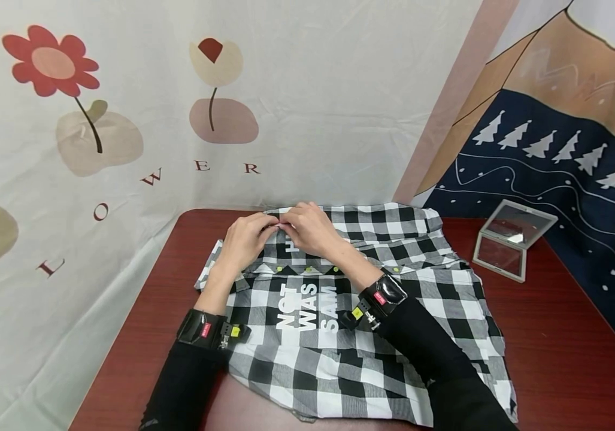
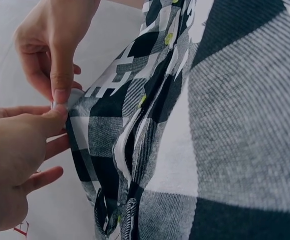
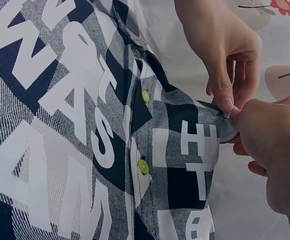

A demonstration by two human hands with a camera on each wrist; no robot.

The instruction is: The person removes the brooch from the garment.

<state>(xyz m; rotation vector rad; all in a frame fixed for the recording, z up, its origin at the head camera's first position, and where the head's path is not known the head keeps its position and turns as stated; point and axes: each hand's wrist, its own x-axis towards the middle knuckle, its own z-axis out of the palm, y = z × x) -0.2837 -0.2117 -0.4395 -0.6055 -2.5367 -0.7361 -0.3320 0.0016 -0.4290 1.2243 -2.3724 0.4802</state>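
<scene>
A black-and-white checked shirt (image 1: 393, 365) with white printed letters and yellow-green buttons lies spread on the table. At its far edge, my left hand (image 1: 244, 239) and my right hand (image 1: 311, 230) meet, fingertips almost touching. In the left wrist view, the left hand (image 2: 14, 145) pinches the cloth edge between thumb and fingers. The right hand (image 3: 275, 132) pinches the same edge right beside it, where a small pale strip shows in the right wrist view. The fingers partly hide what lies between them.
An open, hinged square case (image 1: 521, 224) with a pale frame and mirror-like panels lies at the right of the reddish-brown table (image 1: 140, 335). Behind hangs a pale flower-printed cloth (image 1: 329, 108), with a dark tree-printed cloth (image 1: 544, 185) to the right.
</scene>
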